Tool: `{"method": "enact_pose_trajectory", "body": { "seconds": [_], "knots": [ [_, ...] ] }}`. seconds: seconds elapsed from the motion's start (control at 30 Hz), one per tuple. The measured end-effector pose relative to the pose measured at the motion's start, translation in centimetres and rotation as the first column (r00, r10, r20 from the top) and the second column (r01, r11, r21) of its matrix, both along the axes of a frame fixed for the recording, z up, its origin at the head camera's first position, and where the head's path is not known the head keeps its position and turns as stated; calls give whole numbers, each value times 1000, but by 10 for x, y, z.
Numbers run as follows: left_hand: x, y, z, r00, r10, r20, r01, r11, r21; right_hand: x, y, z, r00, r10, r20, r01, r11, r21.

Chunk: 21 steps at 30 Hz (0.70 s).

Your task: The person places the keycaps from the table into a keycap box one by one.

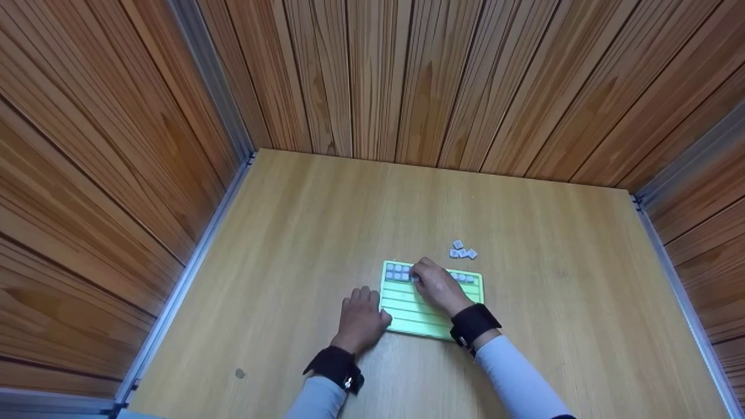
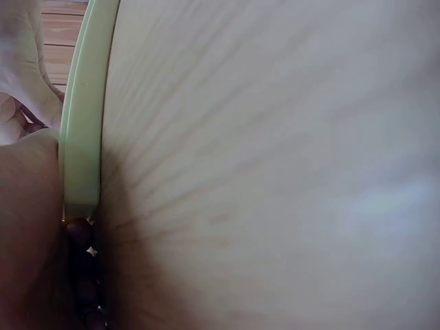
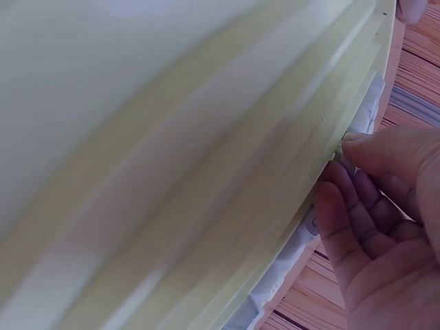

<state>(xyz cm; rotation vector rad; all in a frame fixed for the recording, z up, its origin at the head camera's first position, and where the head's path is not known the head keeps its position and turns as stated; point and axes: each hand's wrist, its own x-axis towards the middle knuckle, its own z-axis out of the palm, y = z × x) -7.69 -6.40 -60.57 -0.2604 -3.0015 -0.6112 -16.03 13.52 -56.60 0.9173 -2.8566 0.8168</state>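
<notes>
A light-green ridged tray (image 1: 407,317) lies on the table, its far ridges holding rows of small pale tiles (image 1: 397,272). My left hand (image 1: 361,317) holds the tray at its near left corner, thumb over the rim and fingers along the left side. In the left wrist view the tray's rim (image 2: 86,117) runs right beside the thumb. My right hand (image 1: 439,285) reaches over the tray's far row. Its thumb and fingers (image 3: 375,148) pinch a small tile at that row, mostly hidden by the fingertips. Another tile (image 3: 313,223) with a dark mark shows beside them.
Several loose tiles (image 1: 463,253) lie on the wooden table (image 1: 302,233) just beyond the tray's far edge. Wood-panelled walls (image 1: 372,81) with metal rails (image 1: 192,256) enclose the table. A small dark spot (image 1: 240,373) marks the table at near left.
</notes>
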Motion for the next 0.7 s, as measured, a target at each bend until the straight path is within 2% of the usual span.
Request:
{"method": "enact_pose_trajectory", "body": {
  "seconds": [0.2, 0.47, 0.7],
  "knots": [
    [-1, 0, -5, 1000, 6, 5, -6, 1000, -15, -1, -4, -2, 1000, -11, -8, 11, 1000, 9],
    [-2, 1, -13, 999, 12, -33, -13, 999, -47, 0, -6, -2, 1000, -13, -22, 13, 999, 34],
    [-1, 0, -7, 1000, 9, -9, -9, 999, -38, 2, -7, -1, 999, -23, -33, 25, 999, 46]
  ]
}}
